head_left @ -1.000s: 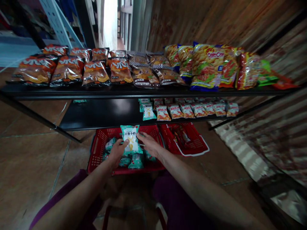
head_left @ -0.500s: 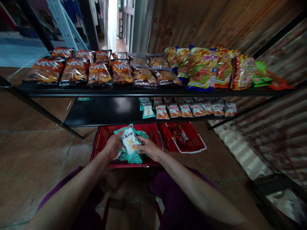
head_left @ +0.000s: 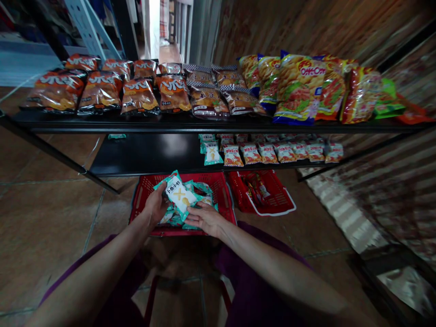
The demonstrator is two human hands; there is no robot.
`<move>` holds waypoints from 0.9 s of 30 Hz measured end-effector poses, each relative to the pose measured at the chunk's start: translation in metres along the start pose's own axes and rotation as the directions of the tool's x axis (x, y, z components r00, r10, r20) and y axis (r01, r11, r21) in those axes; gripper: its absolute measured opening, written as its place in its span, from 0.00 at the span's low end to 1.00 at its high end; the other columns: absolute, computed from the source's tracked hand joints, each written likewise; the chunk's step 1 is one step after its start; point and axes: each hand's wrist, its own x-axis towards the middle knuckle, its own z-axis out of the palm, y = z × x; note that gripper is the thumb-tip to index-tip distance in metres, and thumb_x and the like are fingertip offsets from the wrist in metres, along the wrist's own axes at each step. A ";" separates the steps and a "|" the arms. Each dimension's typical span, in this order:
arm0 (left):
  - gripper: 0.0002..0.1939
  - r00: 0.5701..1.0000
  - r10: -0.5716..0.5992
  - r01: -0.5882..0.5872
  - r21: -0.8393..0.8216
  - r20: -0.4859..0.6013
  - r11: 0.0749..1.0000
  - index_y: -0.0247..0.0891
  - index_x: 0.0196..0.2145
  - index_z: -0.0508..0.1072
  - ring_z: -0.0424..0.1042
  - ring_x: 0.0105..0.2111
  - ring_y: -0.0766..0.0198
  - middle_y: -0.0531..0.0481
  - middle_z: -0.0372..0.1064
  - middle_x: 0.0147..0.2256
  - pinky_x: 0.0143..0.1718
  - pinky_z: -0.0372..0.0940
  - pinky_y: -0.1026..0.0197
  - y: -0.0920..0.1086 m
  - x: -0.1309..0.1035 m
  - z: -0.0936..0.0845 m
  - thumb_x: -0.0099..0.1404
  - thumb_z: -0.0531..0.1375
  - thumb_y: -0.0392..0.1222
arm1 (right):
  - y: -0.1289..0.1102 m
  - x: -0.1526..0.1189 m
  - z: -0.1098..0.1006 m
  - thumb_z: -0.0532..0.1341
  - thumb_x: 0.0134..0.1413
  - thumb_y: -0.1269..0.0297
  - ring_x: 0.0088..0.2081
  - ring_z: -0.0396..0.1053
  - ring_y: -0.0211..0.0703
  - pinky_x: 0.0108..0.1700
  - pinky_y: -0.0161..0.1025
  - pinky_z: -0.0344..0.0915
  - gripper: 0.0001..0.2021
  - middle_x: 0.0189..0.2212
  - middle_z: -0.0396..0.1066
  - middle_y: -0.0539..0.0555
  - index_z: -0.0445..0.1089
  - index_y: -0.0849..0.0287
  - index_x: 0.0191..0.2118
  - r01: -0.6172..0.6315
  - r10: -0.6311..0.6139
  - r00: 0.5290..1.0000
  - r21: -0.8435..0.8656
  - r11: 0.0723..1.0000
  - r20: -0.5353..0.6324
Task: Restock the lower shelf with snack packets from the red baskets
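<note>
My left hand [head_left: 157, 202] grips the left end of a teal and white snack bag [head_left: 180, 193], which is tilted above a red basket [head_left: 221, 186]. At the bag's lower right corner is my right hand [head_left: 207, 220], its fingers extended and its fingertips by the bag's edge. More teal bags [head_left: 200, 188] lie in the basket underneath, partly covered by my hands and the bag.
A black lower shelf [head_left: 146, 154] behind the basket holds one teal bag [head_left: 213, 153] in front and several red and white bags [head_left: 251, 153]. Larger snack bags line the upper shelf [head_left: 170, 125]. A second red basket [head_left: 238, 195] with a white handle stands right.
The held bag has shifted slightly left and tipped further over. My right hand has moved down from its right side to its lower corner. The view has moved slightly.
</note>
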 end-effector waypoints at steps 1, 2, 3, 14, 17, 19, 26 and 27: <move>0.08 1.000 -0.009 0.009 0.003 -0.002 1.000 0.31 0.39 0.71 0.70 0.22 0.68 0.49 0.73 0.27 0.23 0.64 0.67 0.001 -0.001 0.000 0.65 0.56 0.38 | 0.002 0.001 0.000 0.73 0.34 0.71 0.31 0.74 0.39 0.44 0.47 0.72 0.24 0.31 0.73 0.48 0.59 0.56 0.36 0.012 -0.012 1.000 -0.017 1.000 -0.002; 0.08 1.000 -0.019 0.019 0.009 0.002 1.000 0.31 0.39 0.72 0.70 0.22 0.68 0.50 0.73 0.26 0.23 0.64 0.67 0.003 -0.002 -0.001 0.65 0.56 0.37 | 0.003 0.002 0.000 0.73 0.33 0.71 0.30 0.74 0.38 0.43 0.46 0.73 0.23 0.29 0.73 0.47 0.59 0.57 0.34 0.026 -0.027 1.000 -0.035 0.999 -0.010; 0.08 0.999 -0.030 0.030 0.015 0.012 0.999 0.31 0.39 0.72 0.70 0.22 0.68 0.50 0.73 0.26 0.23 0.64 0.67 0.005 -0.002 -0.002 0.65 0.56 0.37 | 0.004 0.003 0.000 0.73 0.33 0.70 0.28 0.73 0.37 0.42 0.45 0.73 0.23 0.28 0.72 0.47 0.60 0.57 0.32 0.040 -0.041 0.999 -0.053 0.998 -0.015; 0.08 0.996 0.006 -0.009 0.039 0.089 0.999 0.31 0.34 0.73 0.70 0.23 0.67 0.50 0.73 0.26 0.27 0.65 0.66 0.017 0.011 -0.016 0.55 0.57 0.27 | 0.004 0.001 -0.002 0.74 0.26 0.68 0.24 0.71 0.37 0.38 0.43 0.72 0.18 0.19 0.70 0.46 0.63 0.59 0.23 0.031 -0.043 0.997 -0.193 0.981 -0.057; 0.07 0.996 0.070 -0.072 0.043 0.061 0.996 0.31 0.31 0.73 0.70 0.23 0.67 0.51 0.72 0.24 0.28 0.65 0.65 0.018 0.013 -0.015 0.52 0.59 0.27 | 0.003 0.002 -0.003 0.74 0.28 0.67 0.25 0.71 0.37 0.38 0.42 0.72 0.18 0.20 0.70 0.47 0.63 0.60 0.24 0.025 -0.034 0.998 -0.189 0.982 -0.044; 0.07 0.992 0.119 -0.122 0.061 0.049 0.991 0.31 0.30 0.72 0.69 0.22 0.67 0.51 0.71 0.23 0.26 0.65 0.65 0.018 0.013 -0.015 0.51 0.60 0.27 | 0.002 0.003 -0.002 0.74 0.30 0.67 0.25 0.70 0.36 0.38 0.42 0.72 0.18 0.21 0.70 0.46 0.62 0.59 0.25 0.035 -0.042 0.998 -0.150 0.988 -0.042; 0.09 0.971 0.237 -0.238 0.088 0.029 0.967 0.34 0.28 0.72 0.67 0.20 0.68 0.53 0.70 0.22 0.22 0.62 0.66 0.018 0.013 -0.011 0.45 0.64 0.32 | -0.002 0.004 0.004 0.71 0.38 0.64 0.27 0.71 0.38 0.36 0.42 0.72 0.15 0.24 0.72 0.49 0.66 0.59 0.33 0.086 -0.095 0.991 -0.097 0.992 -0.096; 0.10 0.968 0.249 -0.251 0.098 0.030 0.963 0.35 0.28 0.72 0.67 0.20 0.68 0.54 0.70 0.21 0.22 0.61 0.66 0.017 0.013 -0.011 0.44 0.65 0.33 | -0.002 0.003 0.004 0.70 0.38 0.63 0.27 0.70 0.37 0.36 0.41 0.72 0.15 0.25 0.72 0.48 0.67 0.59 0.32 0.105 -0.115 0.988 -0.100 0.989 -0.105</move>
